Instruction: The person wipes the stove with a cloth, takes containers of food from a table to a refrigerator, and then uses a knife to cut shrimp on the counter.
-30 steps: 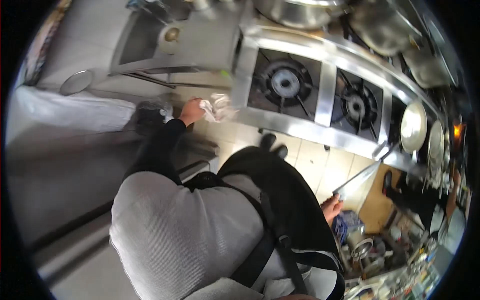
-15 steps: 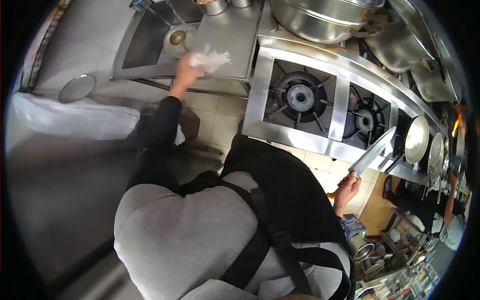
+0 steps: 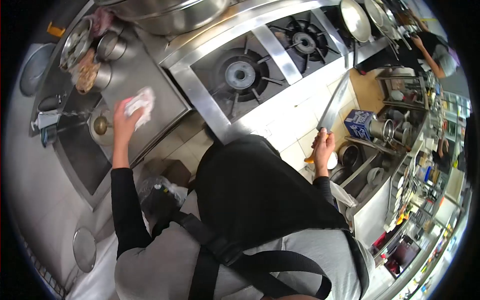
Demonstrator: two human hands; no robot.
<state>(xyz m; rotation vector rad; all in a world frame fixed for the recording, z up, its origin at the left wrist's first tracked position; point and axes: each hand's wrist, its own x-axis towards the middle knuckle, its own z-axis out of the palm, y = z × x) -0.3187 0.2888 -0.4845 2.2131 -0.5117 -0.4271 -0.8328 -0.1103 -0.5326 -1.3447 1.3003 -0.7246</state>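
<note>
My left hand point(image 3: 126, 120) is closed around a crumpled white cloth point(image 3: 142, 106), held above the steel counter beside the sink. Close by that hand, a round bowl point(image 3: 94, 134) with a ladle point(image 3: 102, 125) in it sits at the sink point(image 3: 80, 162). A thin stream of water runs from the tap toward the bowl. My right hand point(image 3: 324, 146) grips a large knife point(image 3: 334, 104) by its orange-yellow handle. Its long blade points up and away from me, over the tiled floor in front of the stove.
The gas stove point(image 3: 200, 90) stands ahead, with a big steel pot point(image 3: 175, 17) behind it and frying pans point(image 3: 356, 22) farther right. Steel pots of food point(image 3: 86, 72) stand on the counter point(image 3: 135, 65). Shelves with a blue box point(image 3: 359, 122) are on the right, and another person point(image 3: 432, 50) works beyond.
My view has turned right, bringing more of the right-hand shelves into sight. My left hand still holds the cloth near the sink; the knife stays in my right hand.
</note>
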